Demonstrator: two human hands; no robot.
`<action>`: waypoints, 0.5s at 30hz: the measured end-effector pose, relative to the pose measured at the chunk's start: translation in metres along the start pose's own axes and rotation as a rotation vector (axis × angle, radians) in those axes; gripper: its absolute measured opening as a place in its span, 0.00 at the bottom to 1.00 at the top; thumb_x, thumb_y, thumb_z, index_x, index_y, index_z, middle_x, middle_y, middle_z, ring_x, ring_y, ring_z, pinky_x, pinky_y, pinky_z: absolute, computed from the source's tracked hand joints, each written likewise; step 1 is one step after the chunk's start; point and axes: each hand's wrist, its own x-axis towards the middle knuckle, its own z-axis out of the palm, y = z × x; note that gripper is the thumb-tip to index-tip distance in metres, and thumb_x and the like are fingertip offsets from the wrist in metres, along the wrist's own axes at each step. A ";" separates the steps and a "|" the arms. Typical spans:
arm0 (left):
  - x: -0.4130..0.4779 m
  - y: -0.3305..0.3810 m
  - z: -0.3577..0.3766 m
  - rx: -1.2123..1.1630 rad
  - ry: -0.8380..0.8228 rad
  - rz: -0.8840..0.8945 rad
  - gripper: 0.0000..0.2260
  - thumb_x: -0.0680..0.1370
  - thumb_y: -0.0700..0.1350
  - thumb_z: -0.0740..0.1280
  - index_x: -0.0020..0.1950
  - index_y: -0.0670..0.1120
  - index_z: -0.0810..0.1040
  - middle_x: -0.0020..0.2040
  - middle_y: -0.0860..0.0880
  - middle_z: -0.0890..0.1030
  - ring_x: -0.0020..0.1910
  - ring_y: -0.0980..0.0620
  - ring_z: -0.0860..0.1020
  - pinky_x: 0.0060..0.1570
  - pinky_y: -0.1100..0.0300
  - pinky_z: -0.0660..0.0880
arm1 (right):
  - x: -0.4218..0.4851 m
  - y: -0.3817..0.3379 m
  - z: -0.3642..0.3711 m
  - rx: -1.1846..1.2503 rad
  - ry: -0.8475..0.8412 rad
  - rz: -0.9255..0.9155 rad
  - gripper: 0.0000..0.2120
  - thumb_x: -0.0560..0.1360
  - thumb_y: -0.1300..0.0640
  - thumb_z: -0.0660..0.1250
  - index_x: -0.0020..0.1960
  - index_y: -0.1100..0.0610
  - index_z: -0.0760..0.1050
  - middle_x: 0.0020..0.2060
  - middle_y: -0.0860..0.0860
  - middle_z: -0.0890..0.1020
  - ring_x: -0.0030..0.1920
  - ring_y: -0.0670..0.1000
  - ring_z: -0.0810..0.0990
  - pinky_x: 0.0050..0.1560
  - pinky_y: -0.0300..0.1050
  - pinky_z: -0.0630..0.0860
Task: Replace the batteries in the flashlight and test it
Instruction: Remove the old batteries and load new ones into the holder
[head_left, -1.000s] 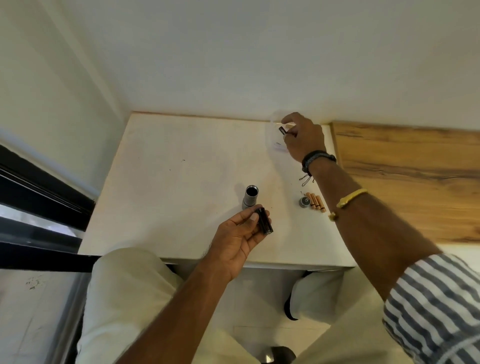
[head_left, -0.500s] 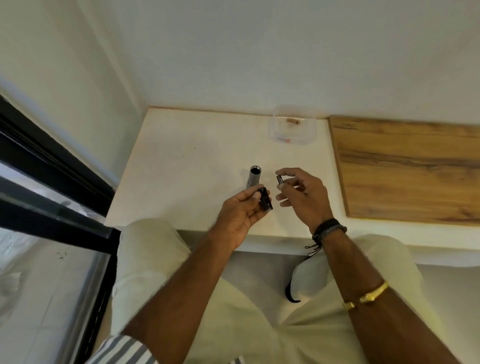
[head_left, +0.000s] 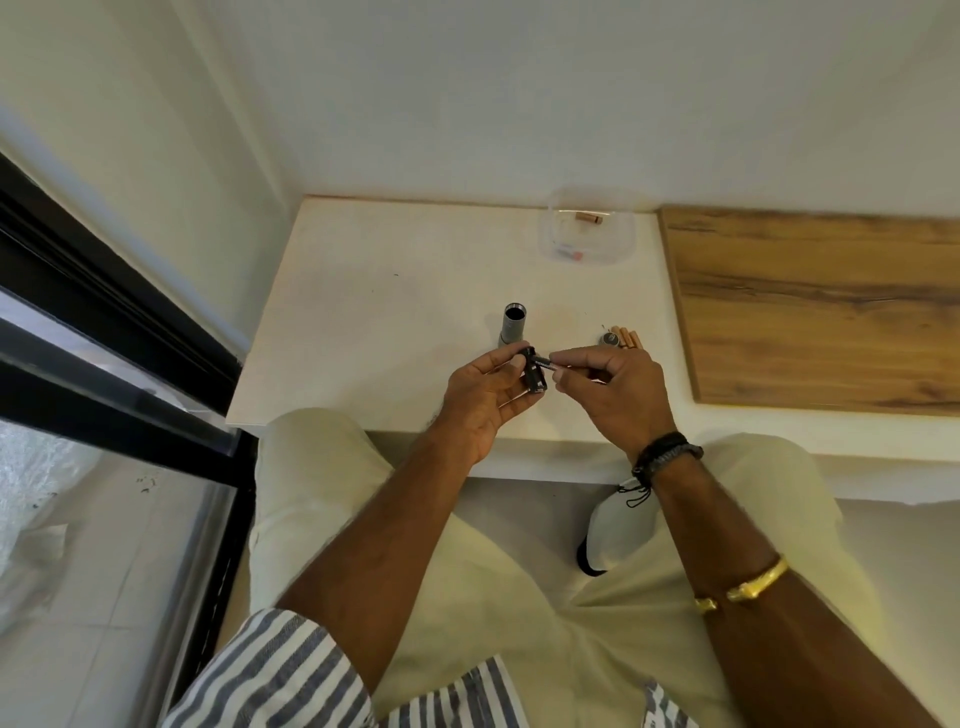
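Observation:
My left hand (head_left: 485, 400) grips a black battery holder (head_left: 535, 375) above the white table's near edge. My right hand (head_left: 610, 391) pinches a dark battery (head_left: 545, 362) whose tip touches the top of the holder. The grey flashlight body (head_left: 513, 326) stands upright with its open end up, just behind my left hand. A round grey cap (head_left: 609, 340) lies on the table beside several copper-coloured batteries (head_left: 627, 338), right behind my right hand.
A clear plastic container (head_left: 621, 244) holding one copper battery (head_left: 588, 219) sits at the back of the white table (head_left: 374, 312), against the wall. A wooden board (head_left: 821, 306) covers the right side. A black window frame (head_left: 119, 332) runs along the left.
My right hand came back from the clear container with a dark battery and brought it to the holder in my left hand. The camera tilted down.

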 end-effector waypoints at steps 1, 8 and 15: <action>0.000 0.000 0.000 0.004 0.002 0.000 0.11 0.80 0.37 0.66 0.61 0.42 0.81 0.59 0.40 0.83 0.56 0.41 0.83 0.52 0.48 0.82 | -0.001 -0.001 0.000 -0.034 -0.015 -0.029 0.10 0.75 0.62 0.74 0.55 0.52 0.86 0.44 0.44 0.85 0.44 0.40 0.83 0.48 0.25 0.76; -0.002 -0.004 0.001 0.023 -0.011 -0.027 0.09 0.80 0.38 0.67 0.58 0.44 0.82 0.57 0.41 0.84 0.54 0.42 0.84 0.49 0.51 0.82 | -0.003 -0.005 -0.001 -0.138 -0.077 -0.083 0.11 0.74 0.67 0.73 0.55 0.58 0.86 0.47 0.50 0.85 0.45 0.40 0.80 0.49 0.21 0.72; -0.003 -0.010 0.004 0.020 -0.004 -0.053 0.07 0.79 0.36 0.67 0.54 0.43 0.82 0.50 0.42 0.86 0.49 0.42 0.85 0.44 0.53 0.83 | -0.005 -0.006 0.001 -0.168 -0.071 -0.098 0.08 0.73 0.66 0.75 0.52 0.59 0.87 0.45 0.49 0.85 0.43 0.39 0.79 0.48 0.19 0.70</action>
